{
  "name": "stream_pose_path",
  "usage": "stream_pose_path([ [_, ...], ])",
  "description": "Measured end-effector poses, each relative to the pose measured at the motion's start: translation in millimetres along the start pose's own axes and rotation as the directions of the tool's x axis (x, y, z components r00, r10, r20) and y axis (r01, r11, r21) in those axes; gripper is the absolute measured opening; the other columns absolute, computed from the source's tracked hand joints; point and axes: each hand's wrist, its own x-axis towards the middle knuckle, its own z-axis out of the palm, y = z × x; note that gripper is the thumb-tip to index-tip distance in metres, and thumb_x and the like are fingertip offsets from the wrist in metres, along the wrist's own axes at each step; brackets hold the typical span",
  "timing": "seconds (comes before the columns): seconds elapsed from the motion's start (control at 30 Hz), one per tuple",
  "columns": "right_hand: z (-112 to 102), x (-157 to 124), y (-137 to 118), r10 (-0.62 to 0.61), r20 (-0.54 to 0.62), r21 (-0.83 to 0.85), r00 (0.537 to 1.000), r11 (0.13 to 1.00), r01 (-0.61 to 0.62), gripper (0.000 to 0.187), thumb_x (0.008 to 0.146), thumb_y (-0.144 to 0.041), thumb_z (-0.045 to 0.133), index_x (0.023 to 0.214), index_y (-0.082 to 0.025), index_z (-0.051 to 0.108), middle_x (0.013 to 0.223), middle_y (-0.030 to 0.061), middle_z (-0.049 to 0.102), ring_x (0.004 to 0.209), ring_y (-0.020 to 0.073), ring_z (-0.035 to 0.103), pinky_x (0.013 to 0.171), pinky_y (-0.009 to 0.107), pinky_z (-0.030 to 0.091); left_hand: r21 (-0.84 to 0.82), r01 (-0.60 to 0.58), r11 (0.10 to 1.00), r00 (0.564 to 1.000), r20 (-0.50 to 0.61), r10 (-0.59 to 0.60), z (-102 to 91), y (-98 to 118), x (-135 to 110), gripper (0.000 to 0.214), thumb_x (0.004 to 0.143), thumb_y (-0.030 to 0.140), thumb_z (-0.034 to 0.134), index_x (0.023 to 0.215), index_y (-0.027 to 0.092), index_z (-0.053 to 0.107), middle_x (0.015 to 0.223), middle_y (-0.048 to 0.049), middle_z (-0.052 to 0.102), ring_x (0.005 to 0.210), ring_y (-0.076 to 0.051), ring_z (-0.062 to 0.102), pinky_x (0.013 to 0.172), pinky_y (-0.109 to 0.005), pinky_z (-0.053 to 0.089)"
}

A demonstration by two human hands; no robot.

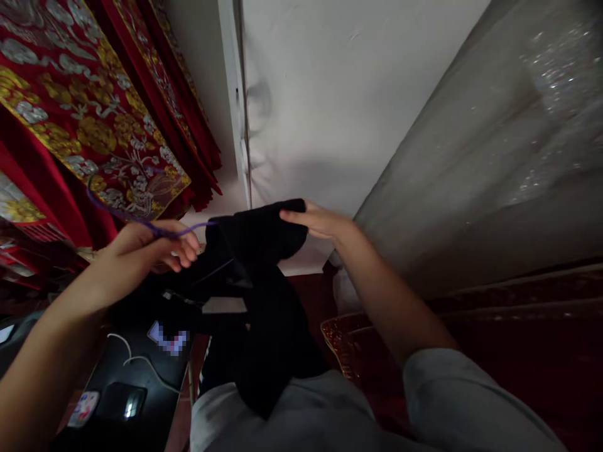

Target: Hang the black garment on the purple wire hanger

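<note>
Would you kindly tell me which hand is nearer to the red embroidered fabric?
Left. In the picture, the left hand, with the purple cord across it, is just below the red embroidered fabric; the right hand, holding the black cloth, is farther right.

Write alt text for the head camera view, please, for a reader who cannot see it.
A person's right hand holds up folded black fabric while the left hand holds a thin purple cord that reaches the fabric. Red cloth embroidered in gold and silver hangs at upper left; at lower left, a bent white cable lies on a glossy black surface.
</note>
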Motion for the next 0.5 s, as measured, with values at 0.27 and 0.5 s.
stream_pose_path([
  [0.27,-1.7,31.6,-44.1,-0.048,-0.469,0.373,0.882,0.894,0.247,0.033,0.094,-0.054,0.067,0.091,-0.021,0.069,0.095,0.0042,0.077,0.111,0.0209,0.072,0.101,0.040,0.060,0.265,-0.258,0.929,0.767,-0.529,0.364,-2.8,-28.8,51.3,0.066,0.078,0.036,0.082,0.138,0.028,0.056,0.139,-0.0107,0.060,0.124,-0.030,0.061,0.104,-0.049,0.055],
  [0.5,-32.2,62.3,-58.1,0.129,-0.687,0.428,0.715,0.867,0.255,0.042,0.107,-0.042,0.035,0.091,-0.022,0.068,0.085,0.0020,0.074,0.114,0.0115,0.067,0.106,0.032,0.053,0.684,-0.308,0.661,0.649,-0.356,0.672,31.0,-29.9,19.6,0.038,0.094,0.028,0.059,0.132,0.032,0.064,0.109,-0.0068,0.067,0.109,-0.030,0.063,0.105,-0.049,0.049],
])
